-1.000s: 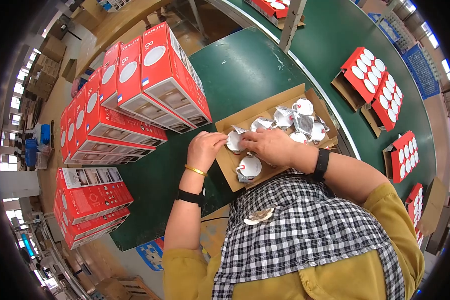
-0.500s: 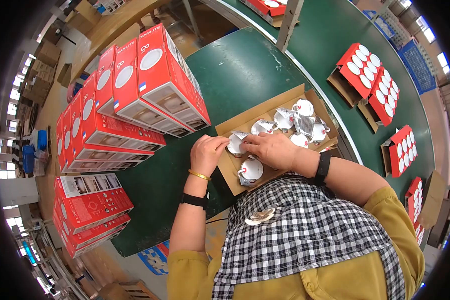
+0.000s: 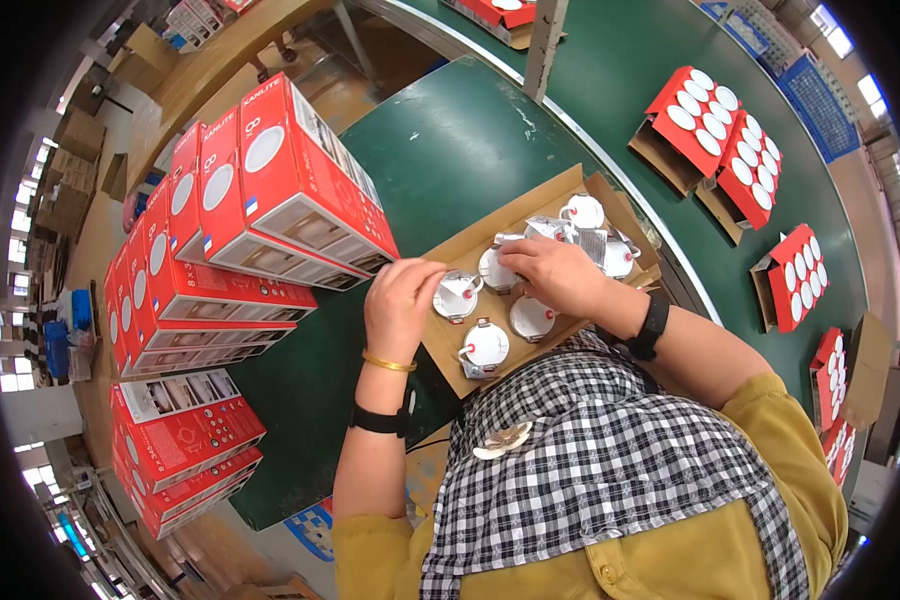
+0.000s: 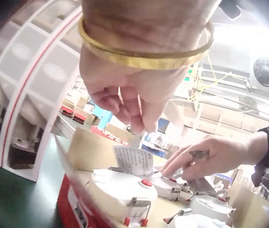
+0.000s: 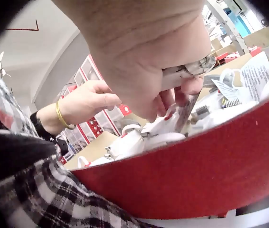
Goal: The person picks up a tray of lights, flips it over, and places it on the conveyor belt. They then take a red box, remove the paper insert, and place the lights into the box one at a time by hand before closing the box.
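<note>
A shallow cardboard box (image 3: 560, 187) holds several white round downlights, each with a wire loop and a red dot. My left hand (image 3: 398, 308) is at the box's left corner, over one downlight (image 3: 454, 301); in the left wrist view its thumb and fingertips pinch the top of a printed paper label (image 4: 134, 160) that hangs over that light. My right hand (image 3: 562, 278) reaches in from the right with bent fingers over the neighbouring downlight (image 3: 492, 268). A greyish strip (image 5: 185, 116) shows beside its fingertips; I cannot tell if they grip it.
Red printed cartons (image 3: 315, 195) stand stacked on the left of the green table (image 3: 440, 130), with more cartons (image 3: 190, 425) nearer. Beyond a pale rail, on the right, several red boxes of lights (image 3: 705, 118) lie on a green surface. A metal post (image 3: 545, 45) rises at the back.
My right hand has left the first downlight and moved over to the neighbouring one, uncovering another light below it. My left hand stays by the first light. The head view has shifted.
</note>
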